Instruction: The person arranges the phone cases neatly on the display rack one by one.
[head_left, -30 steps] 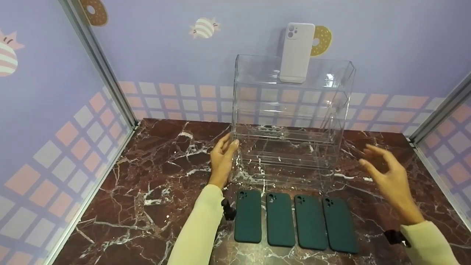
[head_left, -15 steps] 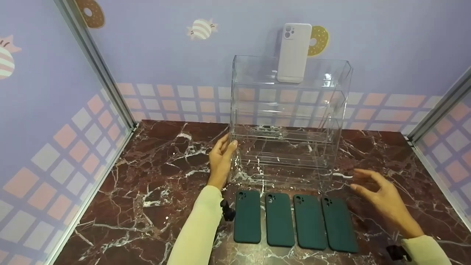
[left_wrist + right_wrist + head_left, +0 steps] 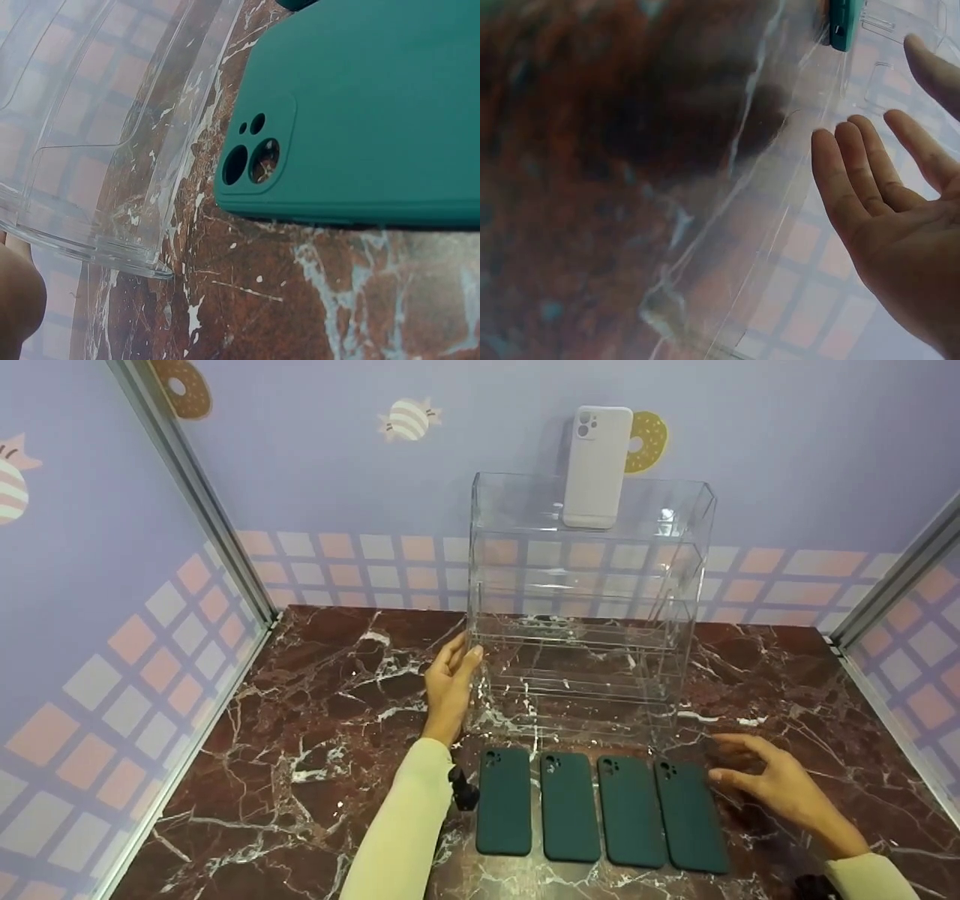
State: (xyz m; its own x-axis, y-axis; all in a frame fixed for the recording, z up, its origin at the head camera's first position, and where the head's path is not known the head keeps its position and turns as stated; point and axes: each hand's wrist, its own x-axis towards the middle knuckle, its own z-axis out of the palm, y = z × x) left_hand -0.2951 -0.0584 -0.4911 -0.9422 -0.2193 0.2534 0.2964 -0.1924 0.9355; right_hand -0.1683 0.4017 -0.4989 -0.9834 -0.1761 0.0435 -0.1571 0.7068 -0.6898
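Dark red marbled tabletop [image 3: 360,780], veined in white, meets a lilac wall [image 3: 322,450] printed with sweets, doughnuts and a band of pink and grey squares. On it stands a clear tiered rack [image 3: 577,585]. Four matte green phone cases [image 3: 631,814] lie in a row before the rack, camera cutouts towards it. One pale phone case [image 3: 598,469] stands upright in the rack's top tier. At the rack's left side the left hand [image 3: 450,682] touches the edge; whether its fingers grip, I cannot tell. Right of the row, nearer than the rack, the right hand [image 3: 780,784] hovers beside the end case, thumb and fingers apart.
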